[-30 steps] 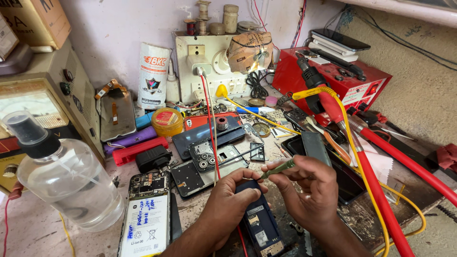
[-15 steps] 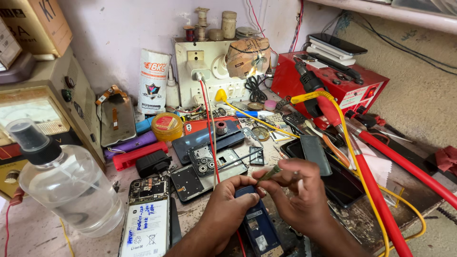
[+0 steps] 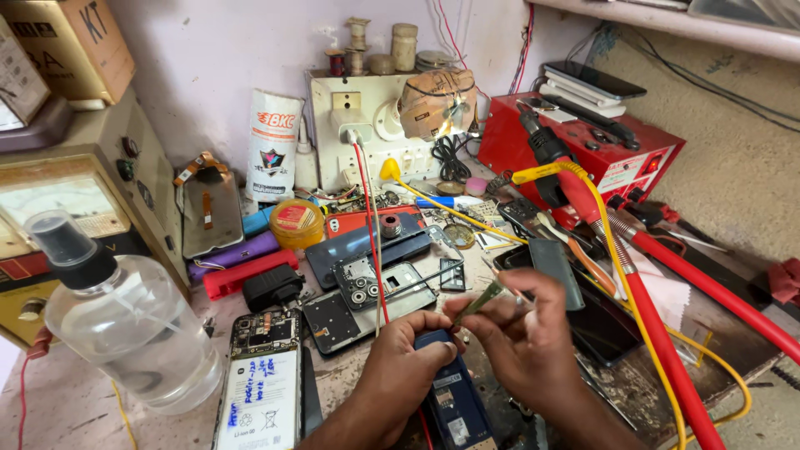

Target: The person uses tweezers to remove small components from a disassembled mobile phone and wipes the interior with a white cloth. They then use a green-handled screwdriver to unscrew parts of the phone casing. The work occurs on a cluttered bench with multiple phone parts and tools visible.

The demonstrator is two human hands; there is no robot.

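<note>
Holding the blue phone (image 3: 454, 400) down with our left hand (image 3: 400, 367), our right hand's (image 3: 533, 333) fingers pinch a small green board (image 3: 482, 300) just above it; the phone lies open, unassembled.

Your hands meet near the bench's front edge over an opened phone (image 3: 454, 400). Spray bottle (image 3: 125, 325) sits at the left edge, another opened phone (image 3: 262, 383) between them, socket board (image 3: 375, 125) at the back.
</note>
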